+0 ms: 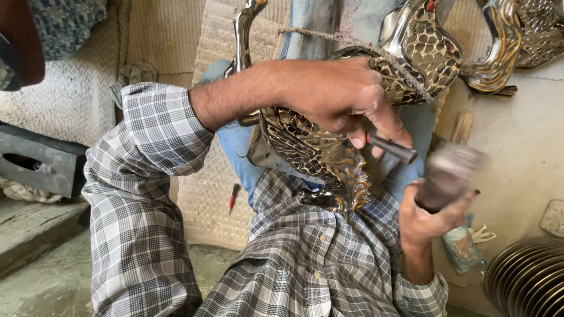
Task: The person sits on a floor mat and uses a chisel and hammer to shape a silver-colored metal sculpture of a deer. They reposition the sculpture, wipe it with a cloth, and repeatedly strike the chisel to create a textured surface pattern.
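A shiny metal bird-shaped ornament with scale-like engraving lies across my lap, tied with a rope. My left hand rests on it and pinches a short dark metal punch against its surface. My right hand grips a hammer or mallet, blurred with motion, just right of the punch's outer end.
More engraved metal bird pieces lie at the top right. A stack of ribbed metal discs sits at the bottom right. A dark metal block stands at left. A small red-handled tool lies on the woven mat.
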